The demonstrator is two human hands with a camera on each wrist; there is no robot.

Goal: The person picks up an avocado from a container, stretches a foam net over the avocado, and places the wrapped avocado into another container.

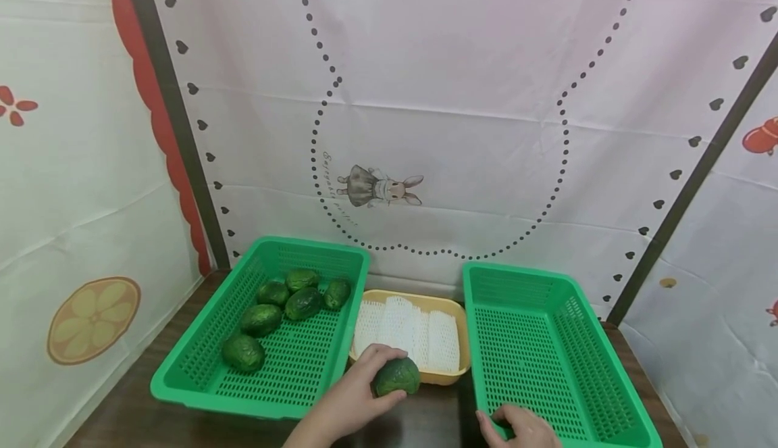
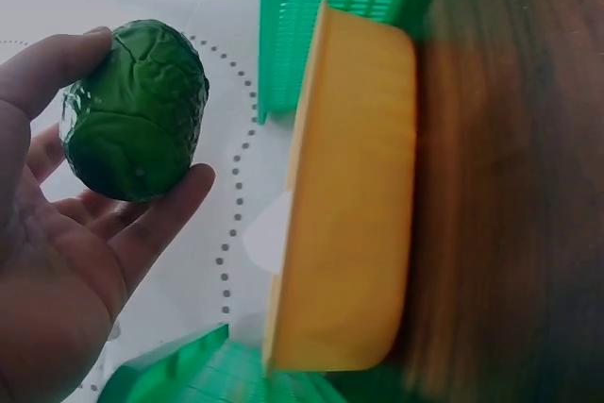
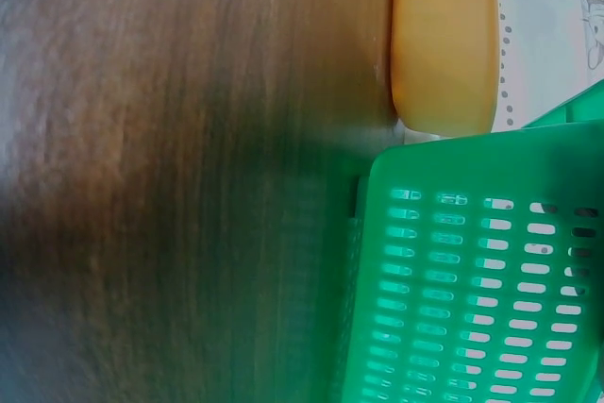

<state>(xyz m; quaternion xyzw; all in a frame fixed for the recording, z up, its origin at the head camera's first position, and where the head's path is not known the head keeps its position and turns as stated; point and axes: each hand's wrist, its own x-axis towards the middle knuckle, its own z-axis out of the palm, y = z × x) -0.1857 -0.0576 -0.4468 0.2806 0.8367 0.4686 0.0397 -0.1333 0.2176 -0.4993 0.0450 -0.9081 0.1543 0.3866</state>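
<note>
My left hand (image 1: 358, 394) holds a dark green, wrinkled avocado (image 1: 398, 376) between thumb and fingers, in front of the yellow basket (image 1: 442, 379). From the left wrist view, the avocado (image 2: 140, 110) is raised level with that basket's side, fingers spread around it. White foam net sleeves (image 1: 398, 326) lie side by side in the yellow basket. At the near left corner of the right green basket (image 1: 476, 340), my right hand (image 1: 524, 429) grips the rim with curled fingers. That hand is out of sight in the right wrist view, where the basket's slotted wall (image 3: 472, 162) shows.
On the left stands another green basket (image 1: 358, 313) with several avocados (image 1: 261, 320) gathered toward its back and left side. The dark wooden table (image 1: 419, 421) runs in front. A printed cloth (image 1: 450, 164) hangs close behind the baskets, with more cloth on both sides.
</note>
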